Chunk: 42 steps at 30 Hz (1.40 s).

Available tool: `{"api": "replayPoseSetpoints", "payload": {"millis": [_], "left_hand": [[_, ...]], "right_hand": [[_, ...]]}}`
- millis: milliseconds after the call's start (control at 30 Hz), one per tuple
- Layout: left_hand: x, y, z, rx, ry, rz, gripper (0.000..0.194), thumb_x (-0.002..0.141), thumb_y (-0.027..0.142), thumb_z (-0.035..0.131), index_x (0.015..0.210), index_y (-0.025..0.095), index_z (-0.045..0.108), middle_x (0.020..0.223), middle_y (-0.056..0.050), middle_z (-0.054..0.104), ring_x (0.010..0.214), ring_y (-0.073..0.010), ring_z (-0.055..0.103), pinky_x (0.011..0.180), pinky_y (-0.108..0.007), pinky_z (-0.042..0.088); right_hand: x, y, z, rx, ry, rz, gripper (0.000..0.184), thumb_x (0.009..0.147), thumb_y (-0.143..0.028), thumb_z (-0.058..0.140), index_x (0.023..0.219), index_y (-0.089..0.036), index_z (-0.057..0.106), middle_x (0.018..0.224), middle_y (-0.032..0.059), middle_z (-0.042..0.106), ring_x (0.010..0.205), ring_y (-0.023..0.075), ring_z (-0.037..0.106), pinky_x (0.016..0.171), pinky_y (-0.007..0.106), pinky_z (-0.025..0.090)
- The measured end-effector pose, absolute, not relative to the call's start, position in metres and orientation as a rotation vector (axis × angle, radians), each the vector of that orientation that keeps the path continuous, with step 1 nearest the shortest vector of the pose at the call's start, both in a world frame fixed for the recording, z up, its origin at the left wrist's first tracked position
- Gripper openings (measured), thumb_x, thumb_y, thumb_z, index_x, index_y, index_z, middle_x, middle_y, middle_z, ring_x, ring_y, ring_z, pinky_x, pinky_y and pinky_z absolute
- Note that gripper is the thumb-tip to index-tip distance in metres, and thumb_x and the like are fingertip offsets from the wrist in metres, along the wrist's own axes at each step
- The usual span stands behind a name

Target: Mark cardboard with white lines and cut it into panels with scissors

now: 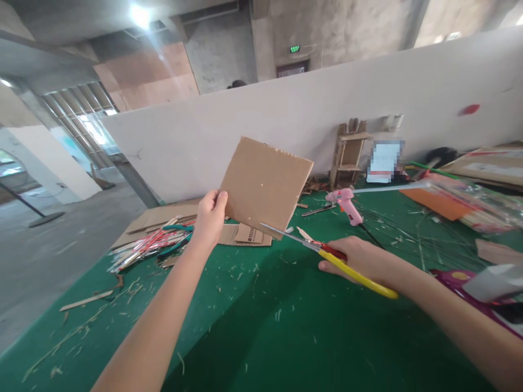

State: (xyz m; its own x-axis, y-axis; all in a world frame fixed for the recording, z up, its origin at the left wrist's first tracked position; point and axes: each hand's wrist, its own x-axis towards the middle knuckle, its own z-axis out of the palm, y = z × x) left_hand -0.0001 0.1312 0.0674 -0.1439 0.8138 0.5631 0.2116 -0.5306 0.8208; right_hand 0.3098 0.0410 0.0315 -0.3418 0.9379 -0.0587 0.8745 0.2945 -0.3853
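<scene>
My left hand (211, 214) pinches the left edge of a square brown cardboard piece (265, 182), thumb on the near face, and holds it tilted above the table. In my right hand (355, 256) is a pair of scissors (347, 269) with red and yellow handles. One blade lies across the front of the cardboard's lower right corner; where the other blade runs is partly hidden. Below the cardboard lie a flat cardboard strip (229, 235) and a smaller printed piece (248, 233).
A pink glue gun (347, 204) stands on the green table (261, 332), a clear glue stick in its back. Plastic-wrapped sticks (147, 244) lie at left. A small cardboard shelf (350, 152) stands by the white partition (286, 114). Scraps litter the tabletop.
</scene>
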Motion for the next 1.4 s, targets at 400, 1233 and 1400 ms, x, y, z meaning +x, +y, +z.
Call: {"api": "replayPoseSetpoints", "payload": {"millis": [400,1233,1400], "left_hand": [[0.005,0.129,0.064,1.690,1.184,1.725,0.028,0.081,0.045,0.055,0.075,0.017,0.057,0.071,-0.002,0.058,0.068,-0.0164,0.054,0.059,-0.025,0.044],[0.015,0.123,0.059,1.665,1.146,1.739,0.028,0.084,0.042,0.053,0.084,0.015,0.061,0.079,-0.004,0.063,0.073,-0.0168,0.056,0.065,-0.026,0.044],[0.016,0.124,0.059,1.659,1.129,1.739,0.026,0.084,0.040,0.053,0.083,0.015,0.061,0.079,-0.004,0.063,0.073,-0.0167,0.056,0.066,-0.026,0.044]], "right_hand": [[0.309,0.033,0.036,-1.642,-2.401,0.500,0.057,0.076,-0.073,0.042,0.086,-0.020,0.060,0.082,0.0106,0.066,0.072,0.0258,0.063,0.063,0.032,0.044],[0.309,0.035,0.036,-1.720,-2.406,0.470,0.058,0.078,-0.074,0.037,0.075,-0.021,0.060,0.072,0.0062,0.065,0.061,0.0219,0.062,0.057,0.030,0.040],[0.309,0.036,0.035,-1.705,-2.427,0.435,0.059,0.080,-0.073,0.035,0.075,-0.020,0.060,0.070,0.0064,0.065,0.060,0.0217,0.061,0.056,0.030,0.040]]}}
